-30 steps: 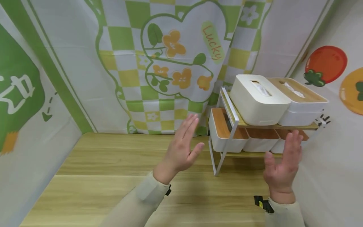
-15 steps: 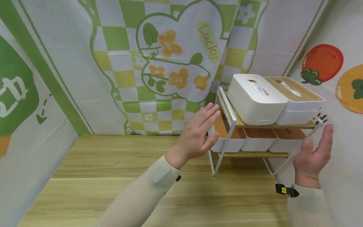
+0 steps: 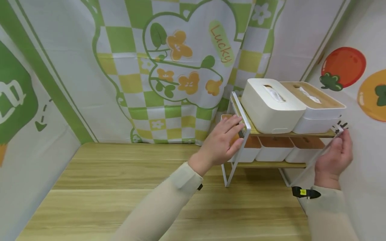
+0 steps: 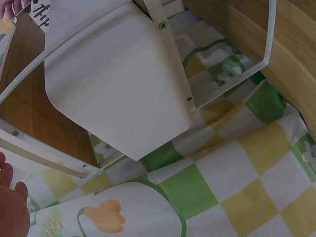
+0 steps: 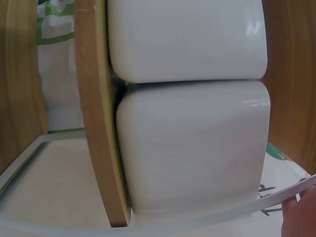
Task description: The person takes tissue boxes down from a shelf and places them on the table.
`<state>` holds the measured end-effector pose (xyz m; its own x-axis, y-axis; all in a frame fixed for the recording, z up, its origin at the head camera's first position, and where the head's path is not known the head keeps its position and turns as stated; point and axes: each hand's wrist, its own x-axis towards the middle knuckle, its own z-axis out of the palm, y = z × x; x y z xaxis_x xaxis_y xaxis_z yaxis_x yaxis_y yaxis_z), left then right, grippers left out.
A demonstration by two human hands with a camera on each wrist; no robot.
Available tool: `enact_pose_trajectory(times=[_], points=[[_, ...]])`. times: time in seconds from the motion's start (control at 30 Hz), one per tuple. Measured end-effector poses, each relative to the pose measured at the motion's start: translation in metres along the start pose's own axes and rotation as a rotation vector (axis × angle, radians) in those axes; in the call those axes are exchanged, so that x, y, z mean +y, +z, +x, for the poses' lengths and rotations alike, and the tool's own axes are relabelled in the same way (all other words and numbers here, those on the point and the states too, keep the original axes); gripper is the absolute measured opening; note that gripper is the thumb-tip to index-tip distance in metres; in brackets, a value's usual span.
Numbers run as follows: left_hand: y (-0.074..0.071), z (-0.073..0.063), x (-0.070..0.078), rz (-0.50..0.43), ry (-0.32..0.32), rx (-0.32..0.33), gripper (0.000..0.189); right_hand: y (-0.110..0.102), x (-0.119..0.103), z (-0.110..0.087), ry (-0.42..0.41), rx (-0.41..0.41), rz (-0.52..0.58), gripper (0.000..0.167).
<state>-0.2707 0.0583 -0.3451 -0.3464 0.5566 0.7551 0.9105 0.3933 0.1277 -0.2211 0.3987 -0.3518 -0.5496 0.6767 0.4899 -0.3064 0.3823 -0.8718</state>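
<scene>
— Checked cloth (image 3: 120, 40) in green, yellow and white at the back, printed with orange flowers and the word "Lucky". Wood-grained table (image 3: 120, 187) below. And to either side?

— On the left, a green patch (image 3: 15, 90) with white marks. On the right, a pale wall (image 3: 374, 160) with a red fruit print (image 3: 343, 65) and an orange fruit print (image 3: 374, 95).

— And standing on the table?

— White-framed rack (image 3: 289, 135) with two wooden shelves, upright at the right end, near the pale wall.

— Loaded how?

— On top, side by side: a cream tissue box (image 3: 268, 117) and a white box with a wooden lid (image 3: 316, 100), tissue showing in both slots. Underneath, in a row, three white bins (image 3: 273, 154) with brown lids.

— Left hand (image 3: 221, 140)?

— Against the left side frame (image 3: 230, 175), near its upper end. Fingers nearly straight and close together, thumb apart from them.

— Right hand (image 3: 333, 164)?

— Up at the opposite corner of the rack, touching the frame there, fingers bent toward it. Hard to tell whether wrapped round it or merely resting on it.

— And the arms?

— Pale sleeves (image 3: 169, 204) down to both wrists; at the right wrist, a black strap (image 3: 306, 193) with a yellow mark.
</scene>
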Motion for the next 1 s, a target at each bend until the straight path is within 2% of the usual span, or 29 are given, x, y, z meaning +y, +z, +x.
enact_pose_trajectory(times=[0.17, 0.23, 0.27, 0.33, 0.43, 0.53, 0.6, 0.73, 0.87, 1.0], points=[[0.005, 0.005, -0.001, -0.018, 0.003, 0.043, 0.044, -0.003, 0.008, 0.016, 0.126, 0.016, 0.209, 0.041], [0.006, 0.009, 0.000, -0.037, 0.002, 0.053, 0.046, -0.004, 0.011, 0.022, 0.151, 0.002, 0.219, 0.040], [0.007, 0.011, 0.000, -0.044, -0.002, 0.052, 0.047, -0.004, 0.012, 0.026, 0.150, -0.002, 0.182, 0.040], [0.009, 0.014, 0.001, -0.063, -0.023, 0.034, 0.048, -0.006, 0.015, 0.032, 0.135, -0.026, 0.132, 0.040], [0.012, 0.018, 0.003, -0.085, -0.082, -0.026, 0.049, -0.006, 0.019, 0.040, 0.114, -0.063, 0.141, 0.039], [0.017, 0.020, 0.005, -0.083, -0.134, -0.074, 0.048, -0.006, 0.021, 0.044, 0.127, -0.121, 0.288, 0.038], [0.022, 0.020, 0.005, -0.066, -0.149, -0.083, 0.046, -0.006, 0.023, 0.046, 0.136, -0.142, 0.321, 0.039], [0.029, 0.019, 0.005, -0.040, -0.151, -0.061, 0.043, -0.005, 0.026, 0.046, 0.134, -0.135, 0.260, 0.042], [0.032, 0.019, 0.005, -0.054, -0.125, -0.034, 0.041, -0.001, 0.029, 0.047, 0.107, -0.120, 0.119, 0.043], [0.035, 0.019, 0.006, -0.122, -0.134, -0.044, 0.043, 0.001, 0.032, 0.047, 0.019, -0.081, -0.124, 0.043]])
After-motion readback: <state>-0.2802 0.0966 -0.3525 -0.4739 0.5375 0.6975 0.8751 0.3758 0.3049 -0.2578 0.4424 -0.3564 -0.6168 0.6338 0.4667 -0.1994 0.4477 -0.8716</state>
